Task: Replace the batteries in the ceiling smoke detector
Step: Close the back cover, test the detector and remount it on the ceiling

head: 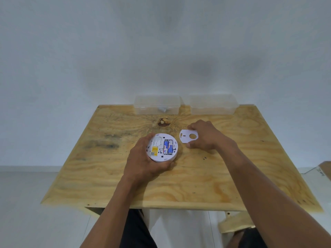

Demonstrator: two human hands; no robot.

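Head view: two clear boxes (157,104) behind detector (162,147), none obstructing.

The table (206,176) is bare plywood, matt, with strong grain, a dark knot and grey stains. The detector (162,147) is smooth white plastic, faintly glossy; its batteries (168,146) wear shiny blue wrap. The plate (188,138) looks like thin matt white plastic. Two boxes (157,104) are clear plastic, perhaps slightly frosted.
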